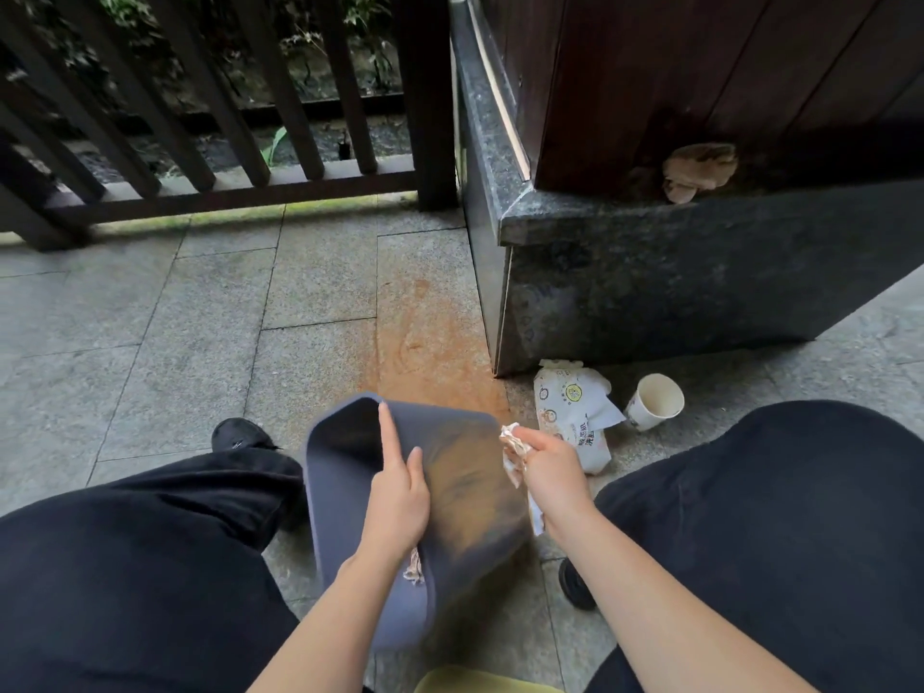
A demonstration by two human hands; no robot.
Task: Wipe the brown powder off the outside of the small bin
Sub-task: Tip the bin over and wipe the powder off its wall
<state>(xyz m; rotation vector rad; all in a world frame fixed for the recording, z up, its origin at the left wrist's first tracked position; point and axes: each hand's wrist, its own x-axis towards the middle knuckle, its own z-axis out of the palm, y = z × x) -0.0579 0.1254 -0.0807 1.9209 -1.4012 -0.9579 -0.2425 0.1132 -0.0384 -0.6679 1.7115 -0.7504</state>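
Note:
A small grey-blue bin (345, 537) lies tilted on its side between my knees, its dark opening facing away. Brown powder (475, 497) coats its upturned side wall. My left hand (397, 487) rests on the bin near the rim, index finger stretched along the edge and thumb on the powdered wall. My right hand (550, 472) grips a crumpled, brown-stained paper wipe (515, 452) just off the bin's right edge, beside the powdered patch. A small scrap of stained paper (414, 567) sits by my left wrist.
Brown powder stains the stone paving (430, 342) ahead of the bin. A crumpled paper bag (575, 407) and a tipped paper cup (655, 402) lie to the right by a dark granite plinth (650, 282). A dark wooden railing (225, 142) stands beyond. My black-trousered legs flank the bin.

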